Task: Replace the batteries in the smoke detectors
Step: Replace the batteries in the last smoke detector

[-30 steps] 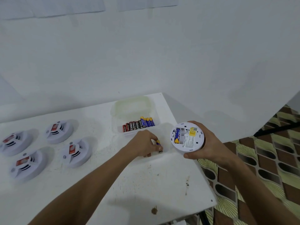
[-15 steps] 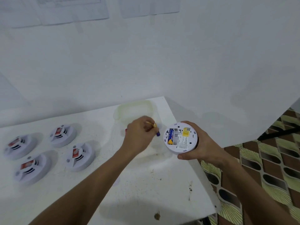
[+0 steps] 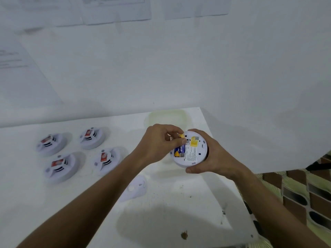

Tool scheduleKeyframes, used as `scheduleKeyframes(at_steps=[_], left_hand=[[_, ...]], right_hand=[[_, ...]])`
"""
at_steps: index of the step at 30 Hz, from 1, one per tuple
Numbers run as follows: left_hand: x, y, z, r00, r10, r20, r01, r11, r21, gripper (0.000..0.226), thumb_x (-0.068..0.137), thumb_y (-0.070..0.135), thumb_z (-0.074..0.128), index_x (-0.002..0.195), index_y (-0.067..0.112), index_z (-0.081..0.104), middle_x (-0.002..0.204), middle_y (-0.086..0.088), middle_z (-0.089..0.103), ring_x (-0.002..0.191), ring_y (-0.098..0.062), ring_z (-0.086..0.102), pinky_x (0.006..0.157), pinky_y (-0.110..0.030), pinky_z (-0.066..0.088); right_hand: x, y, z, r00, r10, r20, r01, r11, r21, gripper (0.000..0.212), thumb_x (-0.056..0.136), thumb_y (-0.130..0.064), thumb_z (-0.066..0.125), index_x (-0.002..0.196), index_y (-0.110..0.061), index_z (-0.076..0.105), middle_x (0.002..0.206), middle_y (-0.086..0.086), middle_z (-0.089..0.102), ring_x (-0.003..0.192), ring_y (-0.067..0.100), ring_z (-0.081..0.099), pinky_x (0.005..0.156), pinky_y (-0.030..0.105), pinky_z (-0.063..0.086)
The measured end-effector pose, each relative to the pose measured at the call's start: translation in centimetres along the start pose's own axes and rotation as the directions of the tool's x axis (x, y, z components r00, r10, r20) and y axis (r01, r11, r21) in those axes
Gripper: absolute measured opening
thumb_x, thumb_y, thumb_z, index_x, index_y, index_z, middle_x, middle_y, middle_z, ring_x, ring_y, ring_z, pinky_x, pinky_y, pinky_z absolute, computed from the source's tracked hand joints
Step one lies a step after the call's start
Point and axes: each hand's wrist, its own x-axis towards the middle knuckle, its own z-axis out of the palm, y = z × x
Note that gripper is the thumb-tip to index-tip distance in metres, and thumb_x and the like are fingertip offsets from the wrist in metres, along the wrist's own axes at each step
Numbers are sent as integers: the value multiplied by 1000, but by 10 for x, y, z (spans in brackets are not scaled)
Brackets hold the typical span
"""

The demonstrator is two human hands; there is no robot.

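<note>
We hold the detector (image 3: 192,151) back-up in our right hand (image 3: 213,156), fingers curled round its rim, just above the right end of the worktop (image 3: 161,212). Our left hand (image 3: 159,144) pinches a battery (image 3: 182,135) between thumb and forefinger at the open bay, where 1 battery (image 3: 179,150) already lies.

The detector looks like a light, hollow plastic shell, stiff enough to grip firmly by the rim, and that rim is where we judge it best held, since it leaves the back free. The battery is small, hard and smooth (likely to roll if dropped), dense for its size; we would take it across its middle so that an end can go in first against the spring. The bay's contacts are probably the only delicate part.

The worktop is white, flat and scuffed, with a brown stain near its front edge. On it lie 4 more detectors (image 3: 60,165) face-up at the left, well apart from our hands, a loose white cover (image 3: 136,187) near our left forearm, and a pale tray (image 3: 166,116) behind our hands, its contents hidden. White walls with taped papers (image 3: 116,9) close in the corner; a patterned floor (image 3: 304,194) shows at the right.
</note>
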Motion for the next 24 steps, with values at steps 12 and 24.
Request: scheduleKeyframes(at_steps=[12,24], left_hand=[[-34,-35,-50,983,83,162,-90,995,35,68,58,39,89,121,38,62,106,21,67,95,0,63,73,-10,50],[-60,-61,-73,991,-23,132,3,988,153,69,58,56,76,123,36,63,119,10,55,100,-11,59,81,-19,55]], right_hand=[[29,-19,31,993,-24,118,19,999,51,94,54,8,91,134,-21,51,120,-8,65,114,14,62,84,27,56],[47,-20,67,972,0,235,-11,999,45,95,55,8,91,134,-25,49,121,-7,66,114,13,62,83,25,55]])
